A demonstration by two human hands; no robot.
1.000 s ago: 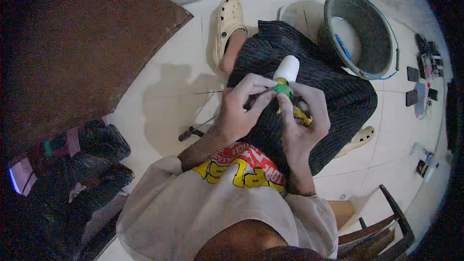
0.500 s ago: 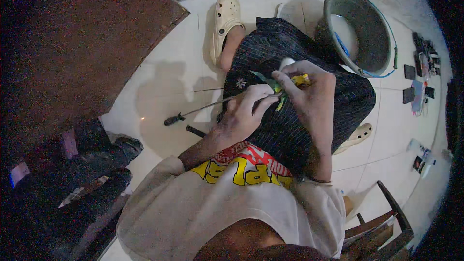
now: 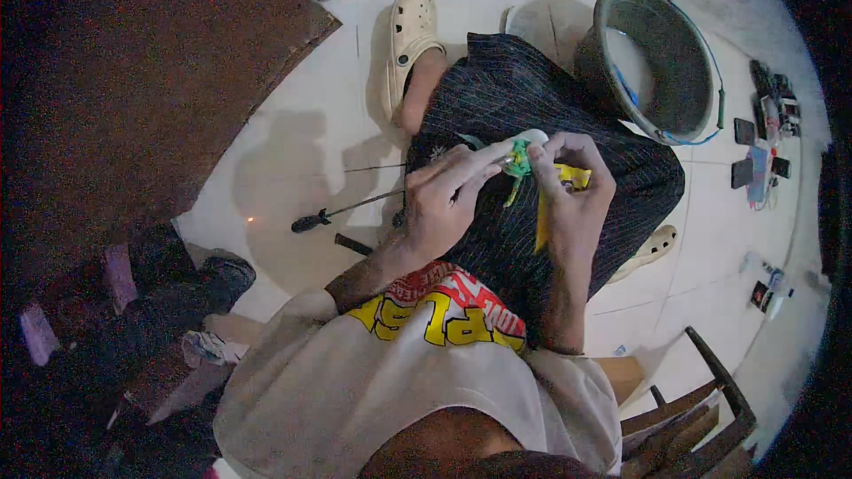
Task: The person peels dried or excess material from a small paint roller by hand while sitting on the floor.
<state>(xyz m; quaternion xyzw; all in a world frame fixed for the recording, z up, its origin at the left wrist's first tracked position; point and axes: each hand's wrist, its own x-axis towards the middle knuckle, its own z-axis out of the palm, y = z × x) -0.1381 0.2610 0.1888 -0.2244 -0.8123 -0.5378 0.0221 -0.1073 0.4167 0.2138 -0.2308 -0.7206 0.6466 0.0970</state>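
Observation:
Over the dark striped cloth on my lap (image 3: 497,89), my two hands meet at a small green and yellow piece (image 3: 518,160). My left hand (image 3: 444,200) is closed, its fingertips pinching at the green piece. From under that hand a thin dark rod (image 3: 364,204) runs out to the left, ending in a thicker black tip. My right hand (image 3: 577,191) is closed on a yellow strip (image 3: 575,177), whose tail hangs below the fingers. A white rounded thing (image 3: 532,137) shows just beyond the fingertips; its kind is unclear.
A grey bucket (image 3: 603,80) with a blue-wrapped handle stands at the far right. Several small dark items (image 3: 744,131) lie on the tiles farther right. A brown board (image 3: 248,53) fills the upper left. Dark shoes (image 3: 226,275) are at left, a wooden chair (image 3: 723,377) at lower right.
The right hand has drawn nearer to me, and the yellow strip's tail now hangs in view. The green piece shows more fully between the hands. The rod's black tip has shifted slightly left.

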